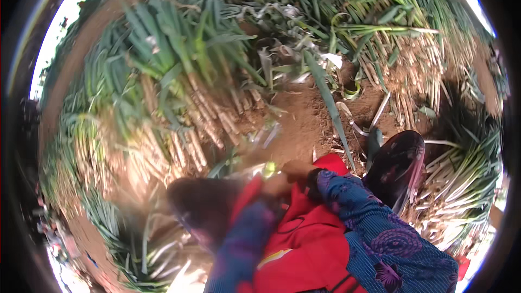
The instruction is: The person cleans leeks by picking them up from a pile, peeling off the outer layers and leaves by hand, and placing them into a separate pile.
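Observation:
My left hand and my right hand are close together in front of the red cloth over my lap. Both are smeared by motion, and their fingers cannot be made out. A pale green and whitish piece, perhaps part of an onion stalk, shows just beyond my left hand; whether it is held is unclear. Patterned blue sleeves cover both forearms. To the far left of my hands lies a heap of long green onions, with green tops pointing away and soil-covered stalks toward me.
More long green onions are piled at the far right, and paler stalks lie beyond my right boot. My left boot is blurred. Loose leaves, including one long green leaf, lie on the brown soil.

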A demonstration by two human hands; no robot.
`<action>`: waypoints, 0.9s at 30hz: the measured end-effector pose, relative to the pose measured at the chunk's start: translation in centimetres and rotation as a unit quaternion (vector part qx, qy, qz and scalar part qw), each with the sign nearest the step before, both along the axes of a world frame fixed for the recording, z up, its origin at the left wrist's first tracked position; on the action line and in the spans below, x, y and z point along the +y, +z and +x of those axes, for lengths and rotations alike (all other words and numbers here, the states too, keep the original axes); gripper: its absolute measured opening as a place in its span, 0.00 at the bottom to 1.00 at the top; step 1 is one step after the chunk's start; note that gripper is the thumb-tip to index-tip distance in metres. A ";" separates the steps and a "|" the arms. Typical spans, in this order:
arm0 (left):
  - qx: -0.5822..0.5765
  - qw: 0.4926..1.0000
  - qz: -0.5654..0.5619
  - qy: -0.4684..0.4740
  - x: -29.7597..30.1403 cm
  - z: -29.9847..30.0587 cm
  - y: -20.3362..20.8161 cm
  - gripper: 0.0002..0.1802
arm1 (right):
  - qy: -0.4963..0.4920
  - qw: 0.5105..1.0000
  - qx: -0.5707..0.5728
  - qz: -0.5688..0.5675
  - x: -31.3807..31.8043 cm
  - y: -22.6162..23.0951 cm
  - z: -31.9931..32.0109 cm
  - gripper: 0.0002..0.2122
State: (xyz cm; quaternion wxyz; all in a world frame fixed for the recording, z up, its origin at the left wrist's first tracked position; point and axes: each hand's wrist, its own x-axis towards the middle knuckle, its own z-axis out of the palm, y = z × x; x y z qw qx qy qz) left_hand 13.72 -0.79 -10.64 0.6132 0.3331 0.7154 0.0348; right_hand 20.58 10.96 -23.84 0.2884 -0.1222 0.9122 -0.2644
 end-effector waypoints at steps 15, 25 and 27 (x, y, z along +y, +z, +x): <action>0.088 0.384 0.621 0.677 -20.5 -13.3 21.8 0.17 | -0.195 0.962 -0.171 -0.088 0.3 2.0 7.3 0.23; -0.097 0.306 0.549 0.772 -15.9 -19.6 17.9 0.12 | -0.368 0.911 -0.093 -0.164 -4.7 10.0 -3.0 0.17; -0.112 0.338 0.542 0.761 -15.3 -20.3 16.2 0.13 | -0.378 0.890 -0.109 -0.229 -5.0 11.0 -5.6 0.17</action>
